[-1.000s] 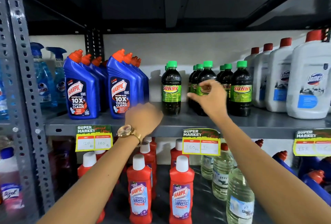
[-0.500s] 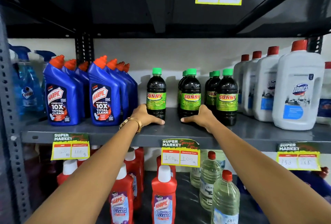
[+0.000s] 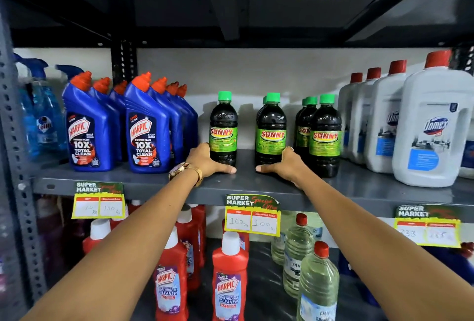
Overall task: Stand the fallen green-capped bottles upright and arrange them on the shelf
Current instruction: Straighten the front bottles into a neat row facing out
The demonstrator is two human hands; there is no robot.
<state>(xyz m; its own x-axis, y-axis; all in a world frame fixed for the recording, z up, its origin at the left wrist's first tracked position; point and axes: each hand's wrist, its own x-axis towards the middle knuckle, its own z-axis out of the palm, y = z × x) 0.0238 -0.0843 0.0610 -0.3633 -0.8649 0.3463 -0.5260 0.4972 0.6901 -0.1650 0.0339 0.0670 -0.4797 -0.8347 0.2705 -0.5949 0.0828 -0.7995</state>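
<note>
Several dark bottles with green caps and green SUNNY labels stand upright on the grey middle shelf [image 3: 246, 184]. A single one [image 3: 222, 125] is on the left. Another [image 3: 272, 128] is in the middle with one more close behind it. A third group [image 3: 325, 136] stands on the right. My left hand [image 3: 205, 161], with a gold watch on its wrist, cups the base of the left bottle, thumb in front. My right hand [image 3: 287, 164] wraps the base of the middle bottle the same way. No bottle lies on its side in view.
Blue Harpic bottles [image 3: 146, 128] stand close on the left and white Domex jugs [image 3: 433, 133] on the right. Price tags [image 3: 252, 215] hang from the shelf's front edge. Red Harpic bottles [image 3: 229, 274] and clear bottles [image 3: 318, 282] fill the shelf below.
My right hand dropped from the middle bottle's label to its base. My left hand moved from the shelf's front edge to the left bottle's base. The bottles stay upright.
</note>
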